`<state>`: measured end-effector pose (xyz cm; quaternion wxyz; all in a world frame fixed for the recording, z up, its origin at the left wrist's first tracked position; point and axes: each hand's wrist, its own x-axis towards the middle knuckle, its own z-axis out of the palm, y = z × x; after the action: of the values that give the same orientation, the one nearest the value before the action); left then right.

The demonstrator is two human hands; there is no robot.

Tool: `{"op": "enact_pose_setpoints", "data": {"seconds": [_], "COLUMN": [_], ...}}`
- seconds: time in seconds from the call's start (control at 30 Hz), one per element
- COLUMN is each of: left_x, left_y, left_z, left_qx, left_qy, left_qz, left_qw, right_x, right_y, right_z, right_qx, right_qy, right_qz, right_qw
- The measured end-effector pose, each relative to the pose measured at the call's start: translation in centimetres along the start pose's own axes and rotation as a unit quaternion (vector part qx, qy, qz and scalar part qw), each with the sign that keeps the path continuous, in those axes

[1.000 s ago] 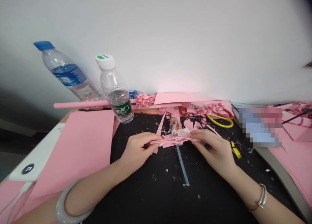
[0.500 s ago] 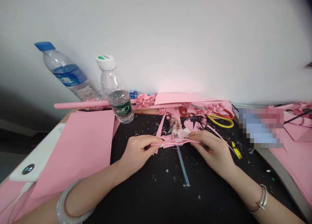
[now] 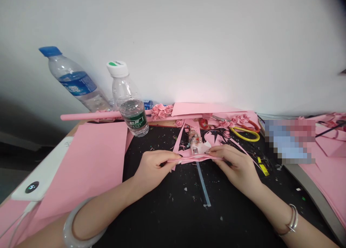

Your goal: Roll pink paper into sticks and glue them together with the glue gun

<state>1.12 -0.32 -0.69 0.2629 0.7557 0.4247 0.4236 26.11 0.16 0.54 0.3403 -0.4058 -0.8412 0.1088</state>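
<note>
A flat piece of folded pink paper [image 3: 196,158] is stretched between my two hands, seen nearly edge-on above the black mat. My left hand [image 3: 155,167] pinches its left end between thumb and fingers. At the right end my right hand [image 3: 235,165] grips it the same way. Just behind the paper lies a glue gun [image 3: 194,141] with a stained nozzle area, partly hidden by the paper. A translucent glue stick [image 3: 202,185] extends from under the paper toward me. Pink paper strips [image 3: 178,141] lie around the glue gun.
Two bottles, one blue-capped [image 3: 78,83] and one white-capped [image 3: 132,111], stand at the back left. Pink sheets [image 3: 89,161] and a white power bank [image 3: 40,179] lie left. Yellow-handled scissors [image 3: 244,134], paper flowers [image 3: 161,111] and a rolled tube [image 3: 89,116] line the wall.
The fingers of my right hand have shifted slightly left along the paper's far side. My left hand has barely moved.
</note>
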Motion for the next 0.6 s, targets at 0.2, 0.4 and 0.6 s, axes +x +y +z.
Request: {"op": "enact_pose_setpoints", "data": {"seconds": [0.2,0.4,0.6], "left_x": [0.01,0.01,0.08], "left_y": [0.02,-0.02,-0.03], "left_z": [-0.03,0.02,0.04], "left_qx": [-0.001,0.000,-0.003], "left_qy": [-0.001,0.010,0.011], "left_qz": [0.007,0.022,0.026], "left_qw": [1.000,1.000,1.000], "right_x": [-0.06,-0.09,-0.11], "right_y": [-0.07,0.01,0.04], "right_z": [-0.07,-0.03,-0.05], "right_qx": [0.000,0.004,0.004], "right_qy": [0.002,0.002,0.002], "right_qz": [-0.001,-0.002,-0.001], "right_qw": [1.000,1.000,1.000]}}
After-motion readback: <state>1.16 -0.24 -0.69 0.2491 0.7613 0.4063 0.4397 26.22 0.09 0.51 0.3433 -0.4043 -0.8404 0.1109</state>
